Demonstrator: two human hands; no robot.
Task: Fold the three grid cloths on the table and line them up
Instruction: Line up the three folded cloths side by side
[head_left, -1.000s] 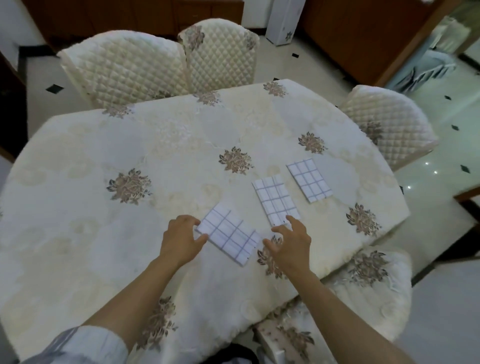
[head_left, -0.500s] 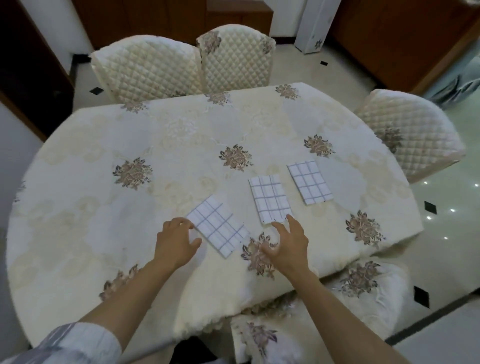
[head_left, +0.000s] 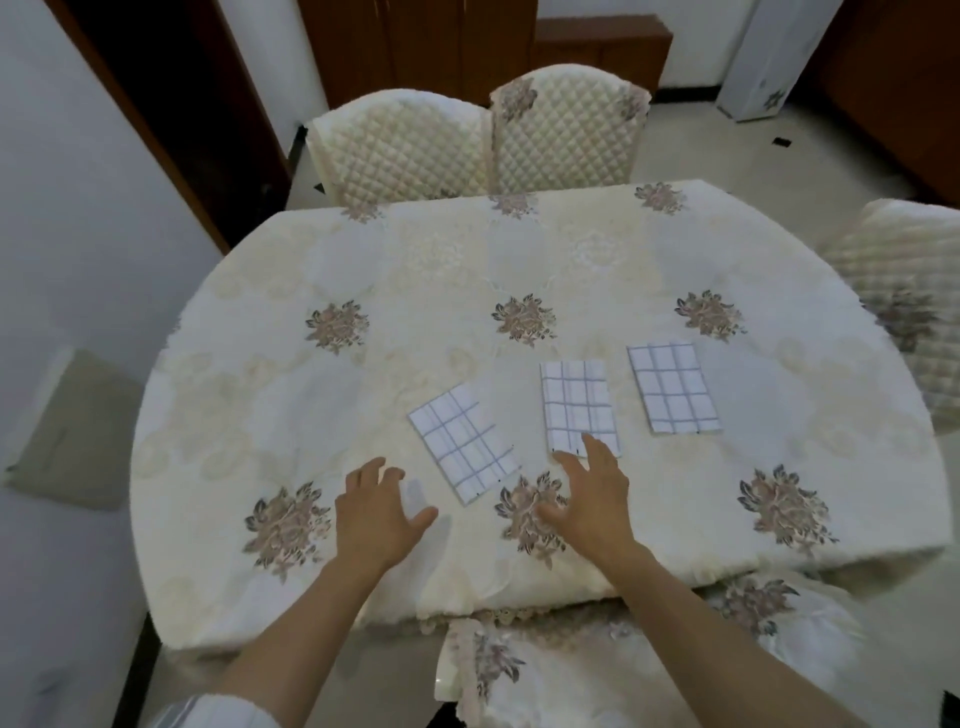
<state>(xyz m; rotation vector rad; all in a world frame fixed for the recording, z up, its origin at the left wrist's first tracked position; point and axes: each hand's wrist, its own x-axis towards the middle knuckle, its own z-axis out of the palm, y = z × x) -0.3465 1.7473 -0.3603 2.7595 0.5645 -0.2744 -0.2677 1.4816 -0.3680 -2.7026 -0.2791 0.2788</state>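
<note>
Three folded white cloths with dark grid lines lie flat on the table (head_left: 260, 395), side by side in its near right half. The left cloth (head_left: 464, 442) is turned at an angle. The middle cloth (head_left: 577, 405) and the right cloth (head_left: 672, 387) lie nearly parallel. My left hand (head_left: 378, 512) hovers open just left of and below the left cloth, touching nothing. My right hand (head_left: 592, 493) is open too, its fingertips at the near edge of the middle cloth, holding nothing.
The oval table wears a cream cloth with brown flower prints. Two quilted chairs (head_left: 483, 140) stand at the far side, another quilted chair (head_left: 914, 291) at the right, and a cushioned seat (head_left: 649, 670) is just under the near edge. A white wall is on the left.
My left hand has let go of the left cloth and drawn back towards me. My right hand stays near the middle cloth's edge. The camera has pulled back and turned left.
</note>
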